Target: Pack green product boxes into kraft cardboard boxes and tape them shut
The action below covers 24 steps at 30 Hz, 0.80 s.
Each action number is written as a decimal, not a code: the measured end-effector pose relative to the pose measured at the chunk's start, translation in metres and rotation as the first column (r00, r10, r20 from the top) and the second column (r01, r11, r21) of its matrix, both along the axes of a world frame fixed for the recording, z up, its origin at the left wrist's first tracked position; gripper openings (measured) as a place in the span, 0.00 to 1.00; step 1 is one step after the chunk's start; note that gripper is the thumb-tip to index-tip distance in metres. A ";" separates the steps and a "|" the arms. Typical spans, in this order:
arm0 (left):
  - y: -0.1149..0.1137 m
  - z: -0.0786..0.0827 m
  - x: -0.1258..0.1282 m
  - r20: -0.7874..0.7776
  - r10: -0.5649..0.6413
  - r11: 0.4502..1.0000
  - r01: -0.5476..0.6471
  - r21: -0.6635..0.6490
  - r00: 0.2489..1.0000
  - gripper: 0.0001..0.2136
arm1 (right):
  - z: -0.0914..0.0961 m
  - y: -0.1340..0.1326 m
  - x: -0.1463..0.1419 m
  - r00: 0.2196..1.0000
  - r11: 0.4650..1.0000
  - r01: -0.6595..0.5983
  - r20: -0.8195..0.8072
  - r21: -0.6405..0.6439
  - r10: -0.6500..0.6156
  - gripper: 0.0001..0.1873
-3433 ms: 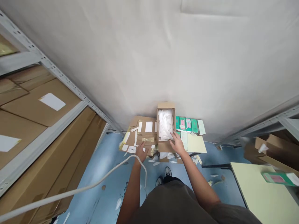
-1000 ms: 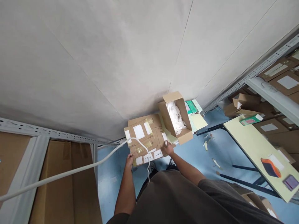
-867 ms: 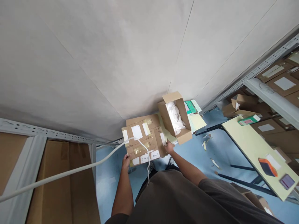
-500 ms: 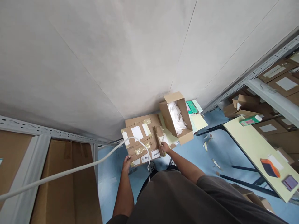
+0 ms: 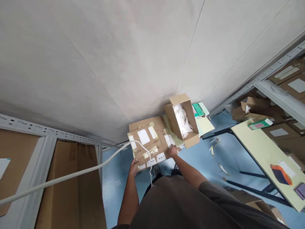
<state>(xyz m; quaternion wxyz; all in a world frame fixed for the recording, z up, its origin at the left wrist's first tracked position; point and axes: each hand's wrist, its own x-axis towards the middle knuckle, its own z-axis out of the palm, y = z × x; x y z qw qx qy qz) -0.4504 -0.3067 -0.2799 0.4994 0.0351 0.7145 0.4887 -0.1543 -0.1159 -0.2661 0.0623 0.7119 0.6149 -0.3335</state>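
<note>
A flattish brown cardboard box (image 5: pixel 140 149), patched with clear tape and white labels, lies in front of me near the wall. My left hand (image 5: pixel 133 167) has its fingers closed around the near left corner. At the right side, my right hand (image 5: pixel 172 151) is closed on the near edge of a flap (image 5: pixel 164 135) that lies flat and shows handwriting and white labels. The fingertips of this hand are partly hidden. Right of the flap stands an open carton (image 5: pixel 194 127) with crumpled white paper (image 5: pixel 182 121) inside.
A white cable (image 5: pixel 95 167) crosses from the left over the cardboard. Green boxes (image 5: pixel 198 109) lie behind the carton. At right is a pale table (image 5: pixel 256 146) with an orange and dark pouch (image 5: pixel 281 174) and a phone (image 5: pixel 300 190). Shelves with cartons flank both sides; scraps (image 5: pixel 222 168) litter the floor.
The right flap, standing raised in my right hand before, now lies flat to the right. My right hand has moved a little rightward with it. My left hand keeps hold of its corner.
</note>
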 end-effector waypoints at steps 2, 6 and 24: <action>-0.002 0.004 -0.003 0.043 0.014 0.999 -0.016 0.033 0.999 0.26 | -0.003 -0.006 -0.002 1.000 1.000 0.007 -0.004 0.030 -0.007 0.34; -0.006 0.011 -0.013 0.092 -0.038 0.994 0.028 0.105 0.995 0.28 | -0.004 -0.011 -0.003 0.995 0.995 -0.013 -0.099 0.103 0.024 0.33; -0.021 0.017 -0.044 -0.175 0.145 0.989 -0.145 0.012 0.974 0.21 | 0.020 -0.025 -0.027 0.724 0.989 -0.030 -0.685 -0.147 -0.080 0.15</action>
